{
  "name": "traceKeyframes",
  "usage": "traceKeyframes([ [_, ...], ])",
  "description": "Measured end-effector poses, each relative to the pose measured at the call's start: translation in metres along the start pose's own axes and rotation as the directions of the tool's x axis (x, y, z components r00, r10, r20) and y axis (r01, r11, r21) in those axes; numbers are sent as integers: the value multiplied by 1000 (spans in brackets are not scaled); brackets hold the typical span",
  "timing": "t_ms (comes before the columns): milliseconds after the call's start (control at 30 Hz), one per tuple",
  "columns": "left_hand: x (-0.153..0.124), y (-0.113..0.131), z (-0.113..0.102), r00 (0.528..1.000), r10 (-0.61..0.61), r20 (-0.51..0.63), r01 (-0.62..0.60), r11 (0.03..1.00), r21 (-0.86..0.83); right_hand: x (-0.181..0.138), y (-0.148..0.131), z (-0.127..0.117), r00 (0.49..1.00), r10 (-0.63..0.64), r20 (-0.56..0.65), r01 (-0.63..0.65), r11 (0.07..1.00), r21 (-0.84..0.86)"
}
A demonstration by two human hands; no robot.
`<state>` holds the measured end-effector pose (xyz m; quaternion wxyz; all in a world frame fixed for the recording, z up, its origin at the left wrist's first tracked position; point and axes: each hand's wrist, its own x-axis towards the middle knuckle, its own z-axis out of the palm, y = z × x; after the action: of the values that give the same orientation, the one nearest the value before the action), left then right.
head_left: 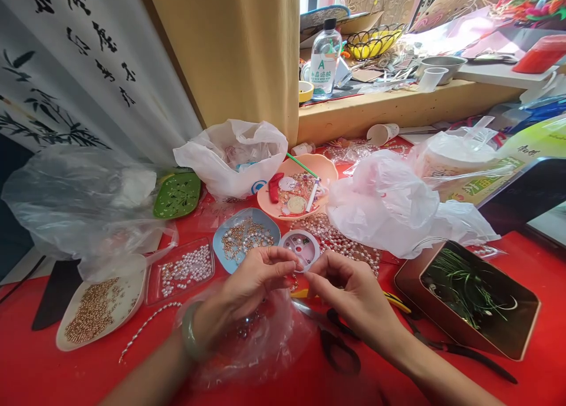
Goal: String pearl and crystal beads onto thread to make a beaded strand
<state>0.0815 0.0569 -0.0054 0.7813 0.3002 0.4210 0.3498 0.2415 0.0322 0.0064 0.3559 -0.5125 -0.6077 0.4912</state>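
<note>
Red cloth covered the table (522, 264). Both hands met above its near middle. Left hand (254, 279), a pale green bangle (189, 330) on its wrist, had thumb and forefinger pinched together; right hand (349, 288) pinched likewise, the two sets of fingertips almost touching. Whatever sat between them was too small to make out, so could not tell what either pinch was clamped on.

Just beyond the fingertips stood a small round pink case (300, 247) holding a few pearls. Beside it, to the left, a blue dish (225, 244) of gold findings, then a clear tray (186, 270) of pearl beads, then a white plate (132, 303) of gold beads at the near left. A strand of pearls (148, 326) lay loose in front of the tray. A crumpled clear bag (265, 341) lay under the left wrist.

Black pliers (338, 347) rested under the right forearm. An open brown tin (469, 297) of thin green wires sat well to the right. A peach bowl (325, 167) of oddments stood farther back, between white plastic bags (230, 152).
</note>
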Motion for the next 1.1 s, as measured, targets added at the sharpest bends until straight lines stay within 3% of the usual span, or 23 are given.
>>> traceKeyframes([
  [367,-1,1,0,998,-14,-63,15,1000,17,-1,0,1,999,-43,-9,43,999,-5],
  [1100,-2,3,2,999,-12,-49,12,1000,1,-2,2,4,997,-78,8,78,997,3],
])
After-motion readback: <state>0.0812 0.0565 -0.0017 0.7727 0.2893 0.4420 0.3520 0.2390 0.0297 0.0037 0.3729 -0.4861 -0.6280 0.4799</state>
